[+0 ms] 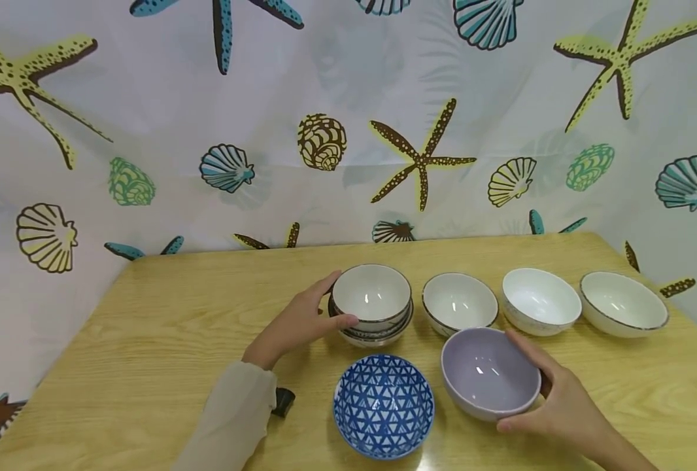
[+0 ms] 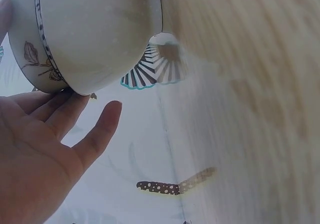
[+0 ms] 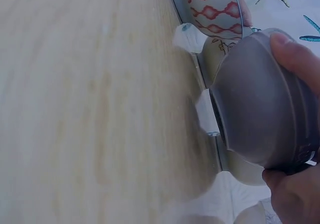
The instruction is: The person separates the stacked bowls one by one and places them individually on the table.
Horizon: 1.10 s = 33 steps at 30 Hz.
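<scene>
My left hand (image 1: 304,320) holds the side of a stack of white bowls with dark rims. Its thumb lies at the front rim of the top bowl (image 1: 372,294), the fingers behind it. In the left wrist view, fingertips are against a bowl (image 2: 42,64) with a brown leaf pattern. My right hand (image 1: 560,399) grips a lavender bowl (image 1: 490,373) by its right side, thumb in front and fingers at the far rim. The right wrist view shows this bowl's plain outside (image 3: 265,104), its foot close over the table. A blue-and-white triangle-patterned bowl (image 1: 384,405) stands between my hands, nearer me.
Three white bowls stand in a row right of the stack: one with a dark rim (image 1: 460,302), a plain-rimmed one (image 1: 541,299) and a wider one (image 1: 624,303). Behind the wooden table (image 1: 178,327) hangs a cloth (image 1: 325,65) printed with shells and starfish.
</scene>
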Each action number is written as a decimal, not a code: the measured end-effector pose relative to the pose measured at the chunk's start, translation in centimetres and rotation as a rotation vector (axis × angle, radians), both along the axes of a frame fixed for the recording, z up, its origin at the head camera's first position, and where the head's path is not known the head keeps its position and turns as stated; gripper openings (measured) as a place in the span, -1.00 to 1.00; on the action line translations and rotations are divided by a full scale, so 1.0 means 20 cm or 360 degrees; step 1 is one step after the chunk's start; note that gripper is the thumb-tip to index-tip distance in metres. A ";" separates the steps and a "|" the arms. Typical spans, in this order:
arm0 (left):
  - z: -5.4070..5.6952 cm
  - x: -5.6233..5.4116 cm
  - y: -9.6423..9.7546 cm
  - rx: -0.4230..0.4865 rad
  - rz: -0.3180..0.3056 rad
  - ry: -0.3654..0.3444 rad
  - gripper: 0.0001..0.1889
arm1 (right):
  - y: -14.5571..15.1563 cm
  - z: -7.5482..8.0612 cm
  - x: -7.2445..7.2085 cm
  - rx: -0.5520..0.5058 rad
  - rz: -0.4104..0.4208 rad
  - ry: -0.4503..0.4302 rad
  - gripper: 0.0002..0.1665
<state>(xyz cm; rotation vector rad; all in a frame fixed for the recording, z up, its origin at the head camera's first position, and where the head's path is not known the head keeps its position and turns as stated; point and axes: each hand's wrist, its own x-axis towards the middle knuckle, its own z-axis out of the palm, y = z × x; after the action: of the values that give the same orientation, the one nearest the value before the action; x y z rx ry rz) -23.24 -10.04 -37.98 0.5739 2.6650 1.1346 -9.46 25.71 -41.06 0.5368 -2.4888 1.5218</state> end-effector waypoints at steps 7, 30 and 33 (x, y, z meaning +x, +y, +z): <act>0.00 0.01 0.01 0.0021 -0.0006 0.0016 0.03 | 0.01 -0.02 0.00 -0.0032 0.0066 -0.0065 0.34; 0.01 0.01 -0.01 0.0015 0.0006 0.0013 0.03 | 0.01 -0.02 0.00 0.0038 0.0111 -0.0136 0.47; 0.01 0.01 -0.01 0.0018 0.0011 0.0002 0.03 | 0.01 0.00 0.01 0.0094 0.0109 -0.0141 0.46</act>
<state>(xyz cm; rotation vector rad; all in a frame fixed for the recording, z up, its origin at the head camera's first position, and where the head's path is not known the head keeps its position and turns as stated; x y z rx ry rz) -23.06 -10.20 -37.84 0.5676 2.6652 1.1525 -9.30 25.97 -41.10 0.5818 -2.6151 1.5329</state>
